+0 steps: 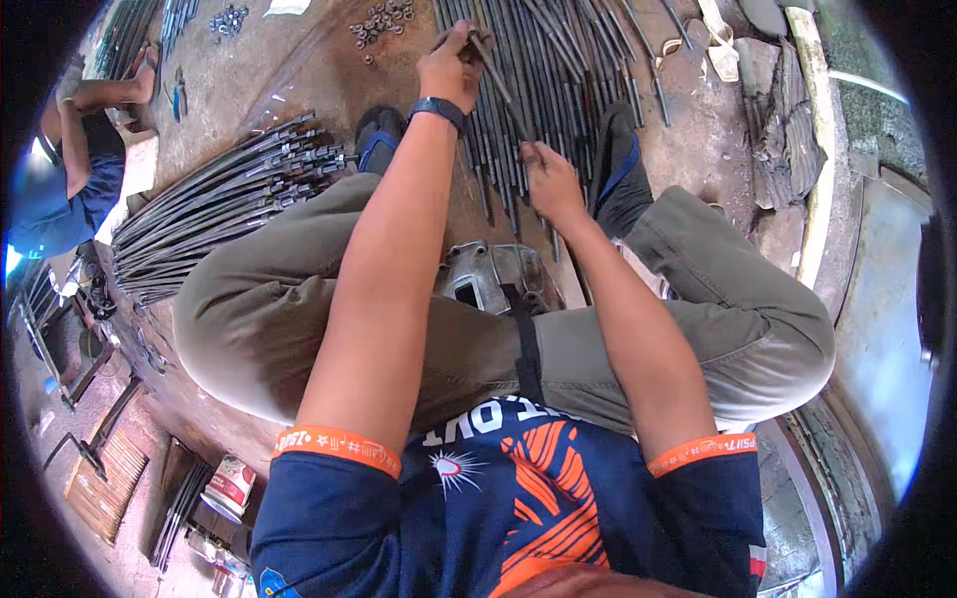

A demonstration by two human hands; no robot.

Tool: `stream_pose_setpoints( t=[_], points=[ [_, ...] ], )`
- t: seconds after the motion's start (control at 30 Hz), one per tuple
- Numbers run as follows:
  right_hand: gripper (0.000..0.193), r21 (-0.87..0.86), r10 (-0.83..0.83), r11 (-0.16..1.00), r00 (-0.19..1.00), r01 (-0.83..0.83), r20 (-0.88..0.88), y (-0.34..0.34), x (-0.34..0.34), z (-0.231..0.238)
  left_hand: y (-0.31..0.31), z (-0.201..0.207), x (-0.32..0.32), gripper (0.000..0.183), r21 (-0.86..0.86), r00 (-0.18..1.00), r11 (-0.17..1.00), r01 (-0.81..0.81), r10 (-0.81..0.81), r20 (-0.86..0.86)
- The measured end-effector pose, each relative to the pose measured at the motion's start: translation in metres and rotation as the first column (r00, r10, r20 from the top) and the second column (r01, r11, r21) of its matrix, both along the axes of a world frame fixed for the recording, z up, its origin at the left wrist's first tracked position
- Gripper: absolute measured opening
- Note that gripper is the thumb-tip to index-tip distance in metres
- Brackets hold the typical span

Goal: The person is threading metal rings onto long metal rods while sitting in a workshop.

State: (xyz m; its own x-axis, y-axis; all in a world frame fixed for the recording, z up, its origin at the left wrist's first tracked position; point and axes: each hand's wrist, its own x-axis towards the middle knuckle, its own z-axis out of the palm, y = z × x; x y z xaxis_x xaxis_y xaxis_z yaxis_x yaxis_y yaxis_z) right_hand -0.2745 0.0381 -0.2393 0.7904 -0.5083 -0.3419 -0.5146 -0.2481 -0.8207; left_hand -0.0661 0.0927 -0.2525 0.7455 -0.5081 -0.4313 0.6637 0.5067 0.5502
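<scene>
My left hand [452, 68], with a dark watch on the wrist, is closed around a dark metal rod [498, 80] near its far end. The rod slants down to the right. At its nearer end, the fingertips of my right hand [551, 181] pinch it. Beneath both hands spreads a pile of similar dark rods [573, 100], lying lengthwise between my feet. Beyond my left hand lies a cluster of small metal nuts [383, 22]. To the left, another bundle of rods [214, 204] has thicker fittings at the ends towards me.
A grey metal piece [488, 274] with a rectangular opening sits between my legs. At the left, another person [75, 179] sits beside pliers [179, 95] and more nuts [228, 20]. Dark ragged sheets [783, 130] lie at the right by a pale beam [819, 140]. A red-and-white container [229, 486] stands lower left.
</scene>
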Motion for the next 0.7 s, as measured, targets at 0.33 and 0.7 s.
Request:
stream_pose_setpoints(
  t=[0.33,0.7],
  points=[
    [0.025,-0.004,0.02,1.0,0.999,-0.02,-0.028,-0.002,-0.003,-0.014,-0.004,0.006,-0.001,0.02,0.142,0.997,0.989,0.035,-0.045,0.068],
    [0.022,-0.057,0.049,0.997,0.999,-0.048,0.01,-0.003,-0.002,-0.013,-0.001,0.004,-0.001,0.024,0.181,0.997,0.984,-0.008,-0.006,0.079]
  ],
)
